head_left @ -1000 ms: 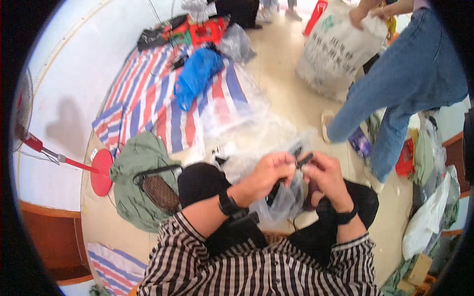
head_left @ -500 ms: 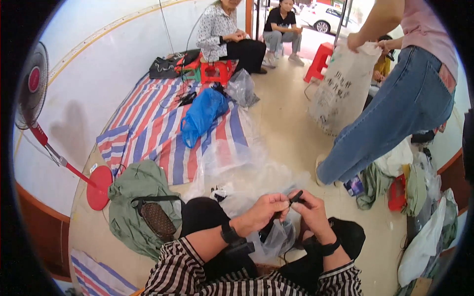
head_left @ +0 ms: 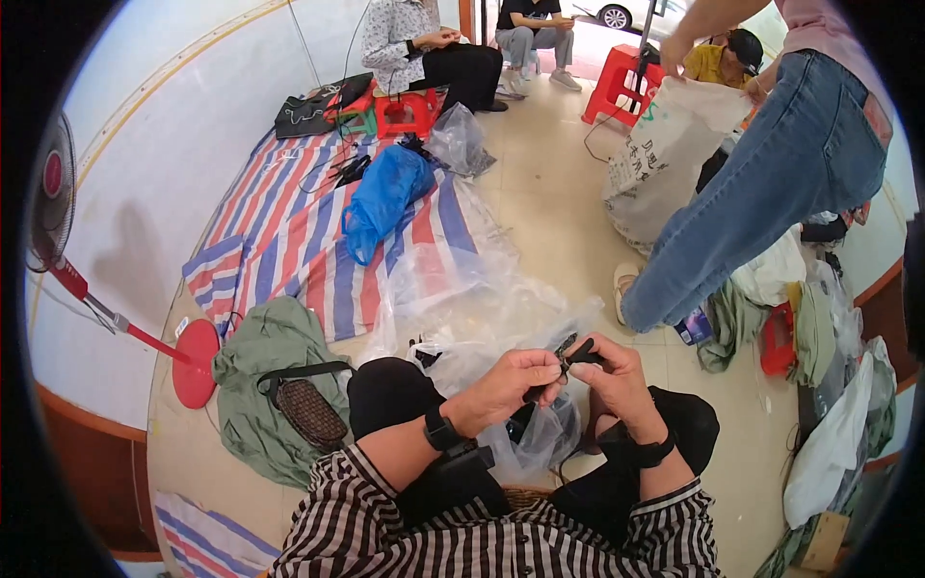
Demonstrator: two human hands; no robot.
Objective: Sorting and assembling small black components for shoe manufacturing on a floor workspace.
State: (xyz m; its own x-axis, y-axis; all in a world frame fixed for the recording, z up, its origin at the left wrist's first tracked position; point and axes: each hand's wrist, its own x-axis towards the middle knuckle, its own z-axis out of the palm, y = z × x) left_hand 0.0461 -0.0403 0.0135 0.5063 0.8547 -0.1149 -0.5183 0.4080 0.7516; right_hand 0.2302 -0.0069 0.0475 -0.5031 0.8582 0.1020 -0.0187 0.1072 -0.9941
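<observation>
Above my lap, my left hand (head_left: 511, 387) pinches a small black piece (head_left: 582, 354) between thumb and fingers. My right hand (head_left: 617, 381) grips the same piece from the other side, so the two hands almost touch. The piece looks dark and narrow; its exact kind is too small to make out. Just below the hands, between my knees, rests a clear plastic bag (head_left: 541, 441) with dark items inside. A larger sheet of clear plastic (head_left: 453, 294) spreads over the floor beyond, with small black parts (head_left: 424, 354) by my left knee.
A green cloth sack (head_left: 255, 361) with a brown pouch (head_left: 310, 412) lies left, near a red-based fan (head_left: 196, 361). Ahead is a striped sheet (head_left: 289, 212) bearing a blue bag (head_left: 387, 197). At right a standing person holds a white sack (head_left: 665, 159); other people sit farther off.
My hands have turned the black piece slightly, and more of it shows beside my right thumb. The white sack has tilted wider at its mouth. The view has tipped down a little.
</observation>
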